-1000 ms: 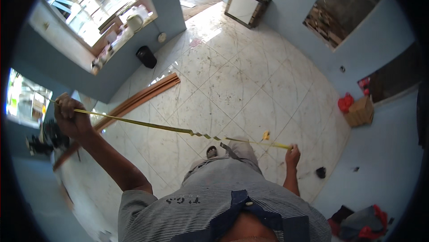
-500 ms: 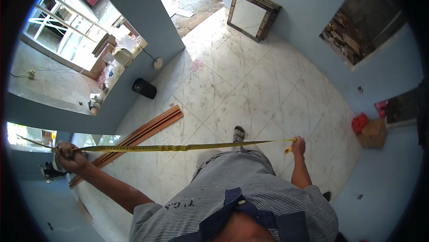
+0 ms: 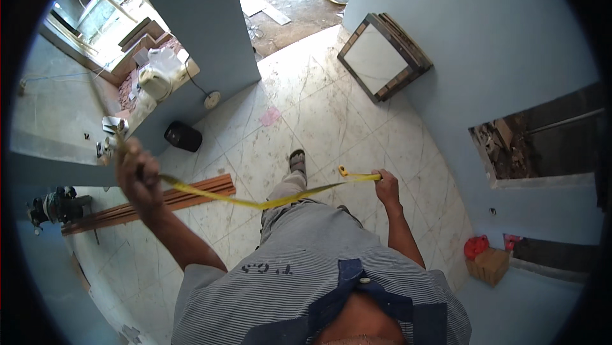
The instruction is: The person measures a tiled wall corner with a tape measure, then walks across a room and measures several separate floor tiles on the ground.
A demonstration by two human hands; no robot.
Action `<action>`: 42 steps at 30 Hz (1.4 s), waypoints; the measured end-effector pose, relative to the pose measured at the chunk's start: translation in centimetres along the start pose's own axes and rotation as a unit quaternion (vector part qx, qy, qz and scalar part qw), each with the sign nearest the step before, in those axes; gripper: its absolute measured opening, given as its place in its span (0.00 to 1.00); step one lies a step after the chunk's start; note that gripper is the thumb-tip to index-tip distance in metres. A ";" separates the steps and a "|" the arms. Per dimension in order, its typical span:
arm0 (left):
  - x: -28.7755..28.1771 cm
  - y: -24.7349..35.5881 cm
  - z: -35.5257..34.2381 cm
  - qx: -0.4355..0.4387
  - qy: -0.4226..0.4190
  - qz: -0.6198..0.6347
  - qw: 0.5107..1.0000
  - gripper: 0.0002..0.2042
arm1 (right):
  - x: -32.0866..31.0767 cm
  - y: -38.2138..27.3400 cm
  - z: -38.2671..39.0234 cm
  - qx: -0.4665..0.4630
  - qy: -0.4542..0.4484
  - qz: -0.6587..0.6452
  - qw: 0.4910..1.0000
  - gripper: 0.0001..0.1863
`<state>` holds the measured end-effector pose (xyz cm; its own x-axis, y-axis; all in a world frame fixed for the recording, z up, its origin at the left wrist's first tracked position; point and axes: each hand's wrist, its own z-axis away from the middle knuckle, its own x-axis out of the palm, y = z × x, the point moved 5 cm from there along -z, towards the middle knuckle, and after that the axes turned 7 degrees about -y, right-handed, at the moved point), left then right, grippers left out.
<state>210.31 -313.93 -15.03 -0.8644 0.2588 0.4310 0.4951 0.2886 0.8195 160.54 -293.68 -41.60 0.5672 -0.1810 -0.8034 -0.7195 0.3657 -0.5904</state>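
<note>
Out to my left, my left hand [image 3: 137,176] is closed around a yellow measuring tape [image 3: 268,204], whose free length sticks up past the fingers. From there the blade sags across my front to my right hand [image 3: 387,186], which grips it with closed fingers. A small yellow piece [image 3: 343,170] at that end of the tape hangs just left of the right hand; whether it is the case is unclear. My sandalled foot [image 3: 298,161] is forward on the marble-look tiles.
Long wooden boards [image 3: 197,189] lie at left beside a dark machine [image 3: 64,208]. A black bin [image 3: 183,136] stands below a cluttered sill [image 3: 153,84]. Framed panels [image 3: 373,58] lean right of the doorway [image 3: 293,7]. A cardboard box [image 3: 488,263] with red items sits at right.
The view has shifted as I step. My left hand has risen and my right hand has moved inward and up, and the tape that was stretched straighter half a second ago now sags.
</note>
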 end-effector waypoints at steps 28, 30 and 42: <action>28.8 -22.8 -57.6 0.035 -0.083 -0.053 0.995 0.05 | -40.4 -34.5 -58.9 -0.510 -0.318 -0.509 0.616 0.16; 28.1 -24.7 -59.6 0.025 -0.065 -0.069 0.995 0.04 | -41.0 -35.3 -62.7 -0.523 -0.335 -0.530 0.578 0.16; 20.3 -35.8 -72.4 -0.004 0.091 -0.107 0.990 0.06 | -36.7 -42.6 -84.4 -0.531 -0.377 -0.539 0.534 0.16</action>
<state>168.71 -385.81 -8.29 -0.9514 0.0221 0.3072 0.2986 0.3113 0.9022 136.57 -379.63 6.48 0.5933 0.8019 0.0709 0.5935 -0.3762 -0.7115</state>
